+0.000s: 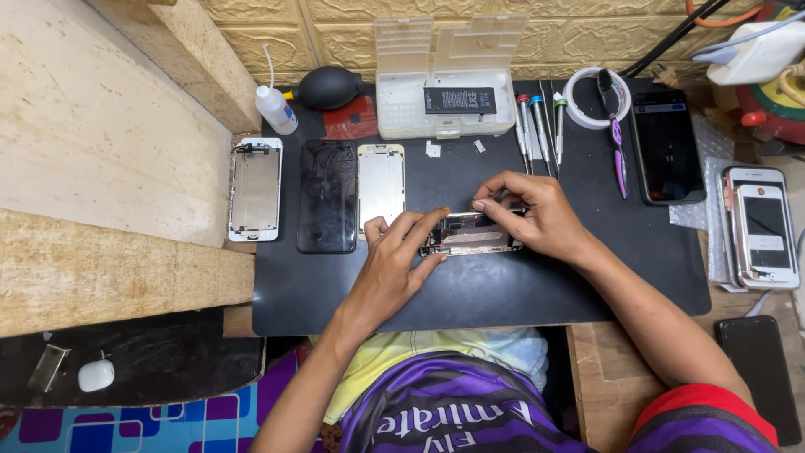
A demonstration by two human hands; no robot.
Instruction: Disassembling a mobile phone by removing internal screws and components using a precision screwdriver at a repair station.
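Note:
An opened phone body [470, 234] with bare metal insides lies on the black work mat [503, 285]. My left hand [394, 260] rests at its left end, fingers touching the edge. My right hand [532, 214] covers the phone's right end, fingertips pressing on its top edge. Both hands grip the phone body between them. Left of my hands lie a metal screen plate [381, 184], a dark glass panel [327, 195] and another metal-backed plate [255, 189].
A clear plastic parts box [444, 113] holding a black battery stands at the mat's back. Screwdrivers [537, 126], a tape roll [587, 96], tweezers, a squeeze bottle [275, 109] and a rubber blower [329, 86] lie nearby. Phones [667, 147] [763, 226] sit at right.

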